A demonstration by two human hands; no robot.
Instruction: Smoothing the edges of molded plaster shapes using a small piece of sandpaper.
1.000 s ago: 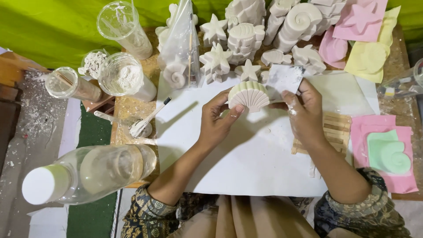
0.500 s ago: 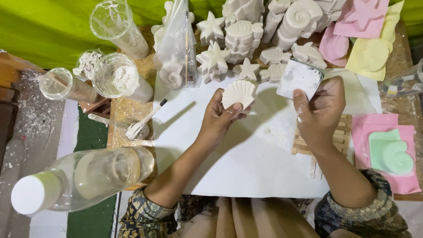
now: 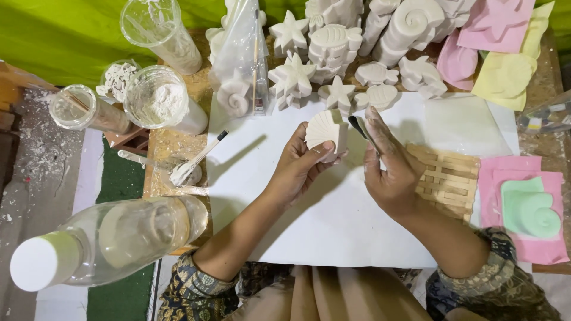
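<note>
Left hand [image 3: 300, 163] grasping a white scallop-shell plaster cast [image 3: 326, 131] above the white sheet [image 3: 333, 238] on the table, right hand [image 3: 389, 172] pinching a thin dark tool [image 3: 357, 126] just right of it: apparently the edge-trimming step, calling next for steady scraping

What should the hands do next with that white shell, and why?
Probably bring the dark sanding strip in the right hand against the white shell cast. The left hand holds the shell tilted, its edge turned toward the strip, and the strip sits just beside it, apparently not yet touching.
</note>
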